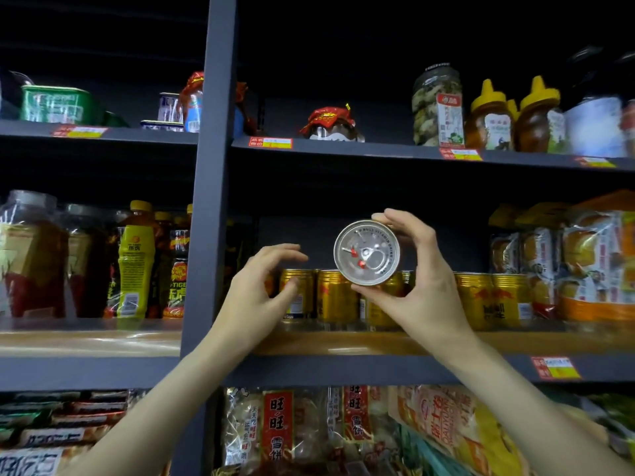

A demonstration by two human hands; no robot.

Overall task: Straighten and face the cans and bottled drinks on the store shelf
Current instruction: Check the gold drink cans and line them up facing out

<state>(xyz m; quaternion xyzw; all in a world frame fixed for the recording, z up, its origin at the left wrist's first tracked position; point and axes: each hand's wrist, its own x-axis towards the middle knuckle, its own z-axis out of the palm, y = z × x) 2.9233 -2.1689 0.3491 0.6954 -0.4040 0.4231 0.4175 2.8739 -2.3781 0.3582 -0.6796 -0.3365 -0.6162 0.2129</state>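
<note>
The right hand [422,283] holds a can [366,252] up in front of the middle shelf [343,343], tipped so its silver top with the pull tab faces the camera. The fingers [405,223] curl over the upper rim and the thumb presses the lower rim — a pinch across the can's top. The can hangs just above the row of gold cans [335,297] standing on the shelf, partly covering them.

The left hand [261,290] hovers beside it, to the left, holding nothing — its fingers loosely curved and slightly spread, thumb close to the leftmost gold cans; contact with them cannot be told.

To the right of the gold cans sit wrapped snack packs [594,266]. Past the dark upright post [206,201], the left bay carries bottled drinks [132,266] with yellow labels and caps, beside large clear jars [31,255]. The shelf above bears a jar with a red cloth cover [331,123], a tall pickle jar [438,104] and honey bottles [515,115] with yellow tops. Below, bagged snacks [343,434] fill the lowest shelf. Red-and-yellow price tags [555,367] sit on the shelf edges.
</note>
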